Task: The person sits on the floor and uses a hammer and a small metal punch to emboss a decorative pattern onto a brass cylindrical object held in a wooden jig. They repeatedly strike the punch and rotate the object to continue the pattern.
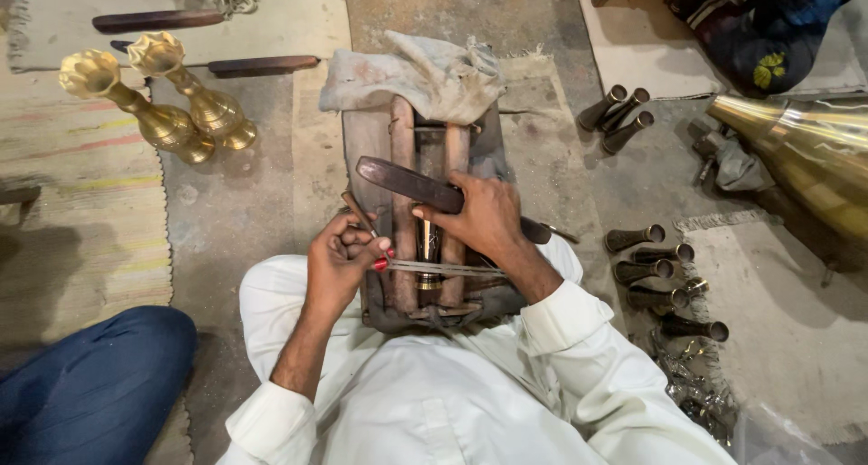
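Lying upright in the picture, running away from the person's lap, a small brass tube with dark bands (428,248) sits in the gap between two worn wooden rails (403,203) of a low wooden work frame (366,144); its long axis follows the rails, away from the body; only a short stretch of it shows, the rest hidden by the hand and the bar above.

Right hand (484,216): closed over a long dark flat wooden bar (407,183) that lies slantwise across the rails, from upper left to lower right; fingers curled over its top, thumb side toward the tube; this hand is directly above the tube and the nearer of the two.

Left hand (342,259): curled shut, pinching the end of a thin taut cord or strip (448,269) that runs crosswise to the tube, passing toward the right wrist; a slim rod (359,214) also stands up out of this fist; whether the cord touches the tube cannot be told.

Surroundings: a crumpled grey cloth (425,72) draped over the far end of the frame; two tall fluted brass vases (172,103) lying well apart to the left; dark brass tubes (660,275) laid in a row to the right; a large polished brass vessel (805,149) at the right edge; another person's blue-trousered knee (95,384) at lower left.
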